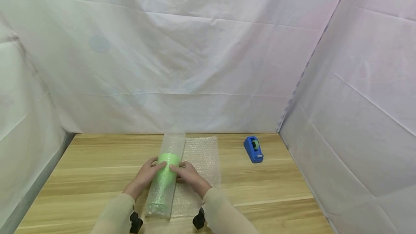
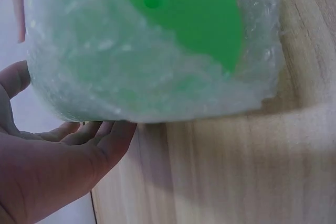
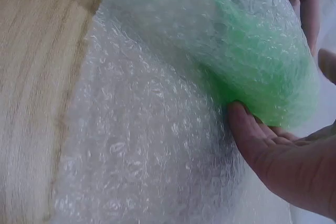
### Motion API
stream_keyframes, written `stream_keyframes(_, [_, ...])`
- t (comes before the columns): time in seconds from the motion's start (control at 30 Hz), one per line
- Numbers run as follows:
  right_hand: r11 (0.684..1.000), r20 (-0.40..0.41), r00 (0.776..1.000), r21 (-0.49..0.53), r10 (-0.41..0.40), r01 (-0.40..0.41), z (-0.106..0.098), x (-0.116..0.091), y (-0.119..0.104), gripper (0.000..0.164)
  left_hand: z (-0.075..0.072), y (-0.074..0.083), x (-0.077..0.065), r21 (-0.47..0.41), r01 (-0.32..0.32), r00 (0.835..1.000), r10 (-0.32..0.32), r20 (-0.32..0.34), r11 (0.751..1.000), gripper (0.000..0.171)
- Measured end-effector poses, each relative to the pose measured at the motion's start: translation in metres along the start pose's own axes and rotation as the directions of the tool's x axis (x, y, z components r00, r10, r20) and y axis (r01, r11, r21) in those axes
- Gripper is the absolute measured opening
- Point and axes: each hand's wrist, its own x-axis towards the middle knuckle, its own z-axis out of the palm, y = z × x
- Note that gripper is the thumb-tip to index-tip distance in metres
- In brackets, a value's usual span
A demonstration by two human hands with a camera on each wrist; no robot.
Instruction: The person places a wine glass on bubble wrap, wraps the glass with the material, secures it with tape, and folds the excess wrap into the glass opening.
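A bright green cylinder [image 1: 169, 159] lies lengthwise on the table, rolled in clear bubble wrap [image 1: 159, 192]. My left hand [image 1: 145, 176] grips the roll from the left side, thumb over the top. From the right side my right hand [image 1: 191, 178] holds it the same way. In the left wrist view the cylinder's flat green end [image 2: 194, 19] shows a small round dimple, and the left fingers [image 2: 118, 137] reach under the wrapped edge. In the right wrist view, the right fingers [image 3: 242, 124] curl beneath the roll, where it meets the flat sheet.
A flat stretch of bubble wrap [image 1: 203, 158] spreads right of the roll on the wood-grain table [image 1: 97, 165]. A blue tape dispenser [image 1: 253, 150] stands at the back right. White cloth walls [image 1: 182, 57] enclose the table at the back and sides.
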Motion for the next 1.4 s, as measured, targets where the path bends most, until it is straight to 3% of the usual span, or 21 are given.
stream_keyframes(0.23, [1.0, -0.006, 1.0, -0.018, -0.026, 0.026, 0.002, 0.0, 0.0, 0.074, -0.001, -0.001, 0.0, 0.017, -0.002, 1.0, 0.002, -0.004, 1.0, 0.089])
stream_keyframes(0.47, [0.998, -0.035, 0.998, -0.038, -0.051, 0.05, 0.002, 0.003, 0.002, 0.066, 0.001, 0.0, 0.0, 0.024, 0.012, 1.0, -0.012, -0.011, 1.0, 0.086])
stream_keyframes(0.73, [0.994, -0.127, 0.988, -0.077, -0.09, 0.08, 0.007, 0.004, 0.01, 0.074, 0.0, -0.001, -0.001, -0.009, -0.016, 1.0, 0.016, 0.004, 1.0, 0.074])
stream_keyframes(1.1, [0.992, -0.12, 0.991, -0.116, -0.054, 0.04, 0.01, 0.006, 0.013, 0.071, 0.0, -0.005, 0.0, -0.022, 0.003, 1.0, -0.003, 0.013, 1.0, 0.087])
stream_keyframes(1.4, [0.981, -0.1, 0.99, -0.179, -0.096, 0.077, 0.01, 0.007, 0.007, 0.063, 0.002, -0.006, 0.003, -0.018, 0.022, 1.0, -0.022, 0.016, 1.0, 0.088])
